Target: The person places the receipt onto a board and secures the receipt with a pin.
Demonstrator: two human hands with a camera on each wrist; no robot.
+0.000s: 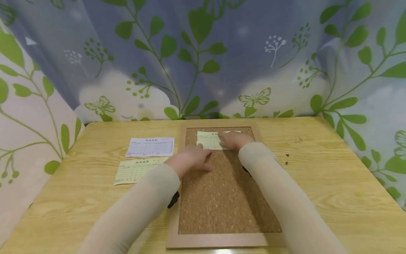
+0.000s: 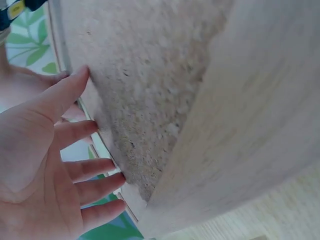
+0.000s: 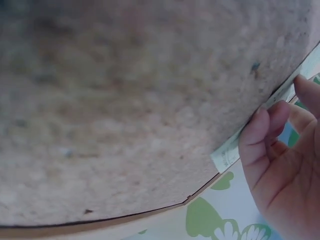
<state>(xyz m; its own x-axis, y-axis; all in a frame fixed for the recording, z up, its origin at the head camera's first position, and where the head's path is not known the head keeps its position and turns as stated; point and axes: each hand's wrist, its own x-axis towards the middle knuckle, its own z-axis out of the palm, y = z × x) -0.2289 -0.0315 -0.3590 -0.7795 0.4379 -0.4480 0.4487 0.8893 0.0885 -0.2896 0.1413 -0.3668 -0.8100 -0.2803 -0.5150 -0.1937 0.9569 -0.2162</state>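
A yellow printed slip [image 1: 207,140] lies on the upper part of a wood-framed cork board [image 1: 222,197]. My right hand [image 1: 236,140] rests over its right half, with thumb and index finger apart on the paper. In the right wrist view, other fingers of the right hand [image 3: 285,150] are bent against the slip [image 3: 227,155]. My left hand [image 1: 191,158] is at the slip's lower left, with the thumb tip at its corner. Its fingers are spread and nearly straight over the cork in the left wrist view, where the left hand [image 2: 55,165] holds nothing.
Left of the board, a white printed slip [image 1: 150,146] lies on the wooden table [image 1: 317,197]. Below it is another yellow slip [image 1: 133,171], partly covered by the left forearm. Two small dark pieces [image 1: 287,155] lie right of the board. Leaf-patterned cloth [image 1: 203,63] hangs behind.
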